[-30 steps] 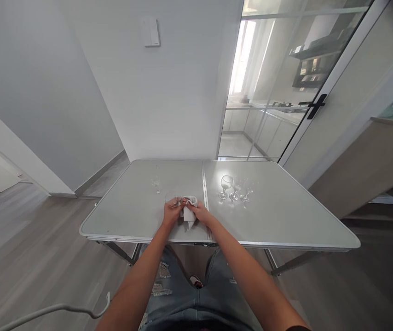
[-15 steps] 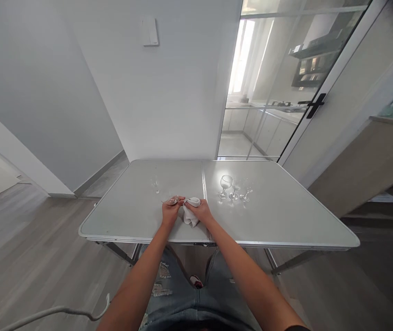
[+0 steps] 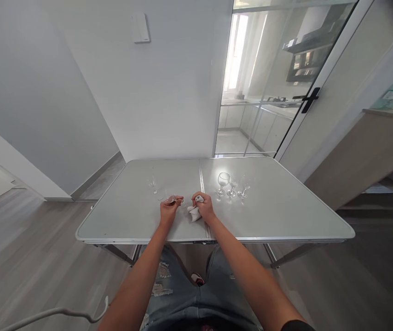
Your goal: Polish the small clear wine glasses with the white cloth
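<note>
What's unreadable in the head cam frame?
- Glass in left hand: clear and tiny, shape and tilt unclear.
- Cloth: mostly hidden by right hand.
- Three glasses on table: washed out by glare.
- Small glass: nearly invisible.

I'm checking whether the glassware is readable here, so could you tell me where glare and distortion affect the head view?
Head view: sunlight through the glass door throws strong glare on the table around the three stemmed glasses, washing out their outlines; the glass in the left hand is faint; the cloth in the right hand reads clearly; wide-angle distortion bends walls and edges.
</note>
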`<state>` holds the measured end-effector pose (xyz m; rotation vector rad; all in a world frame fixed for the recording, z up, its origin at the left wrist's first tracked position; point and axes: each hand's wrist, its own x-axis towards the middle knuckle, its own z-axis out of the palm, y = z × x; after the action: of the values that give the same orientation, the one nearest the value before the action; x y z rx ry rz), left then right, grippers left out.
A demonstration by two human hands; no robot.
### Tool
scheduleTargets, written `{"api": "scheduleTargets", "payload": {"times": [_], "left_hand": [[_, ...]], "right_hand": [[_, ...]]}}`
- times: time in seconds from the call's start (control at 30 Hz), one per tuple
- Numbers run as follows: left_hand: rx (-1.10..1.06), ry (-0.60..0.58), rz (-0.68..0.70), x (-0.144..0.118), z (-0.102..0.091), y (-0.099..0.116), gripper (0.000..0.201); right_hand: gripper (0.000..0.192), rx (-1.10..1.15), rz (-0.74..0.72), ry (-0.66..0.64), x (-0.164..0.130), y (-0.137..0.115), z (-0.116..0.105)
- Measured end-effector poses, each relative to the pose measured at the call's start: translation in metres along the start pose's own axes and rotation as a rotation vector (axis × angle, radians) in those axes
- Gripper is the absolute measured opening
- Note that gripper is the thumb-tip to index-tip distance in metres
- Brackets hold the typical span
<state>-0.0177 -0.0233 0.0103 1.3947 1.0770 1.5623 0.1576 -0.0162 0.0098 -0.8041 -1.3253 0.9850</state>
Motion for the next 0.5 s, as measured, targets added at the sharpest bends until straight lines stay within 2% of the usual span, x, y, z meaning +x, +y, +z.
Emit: {"api": "scheduleTargets", "payload": {"times": [0.13,0.23,0.37,0.5], "left_hand": [[-0.004,0.005,0.032,0.001,-0.001,-0.002,0.029],[0.027,0.010,0.059,0.001,-0.001,-0.003,0.029],[0.043,-0.092,0.098,0.001,0.001,0.000,0.030],[0.074,-0.166,0.146,0.001,0.002,0.003,0.028]], "right_hand": [[0.020,-0.040,0.025,-0.121,-0.003,-0.004,0.002],[0.028,-0.149,-0.027,-0.159,-0.003,-0.007,0.006],[0.029,-0.294,-0.125,-0.213,-0.001,-0.006,0.012],[0.025,-0.276,-0.122,-0.183,-0.002,-0.002,0.013]]}}
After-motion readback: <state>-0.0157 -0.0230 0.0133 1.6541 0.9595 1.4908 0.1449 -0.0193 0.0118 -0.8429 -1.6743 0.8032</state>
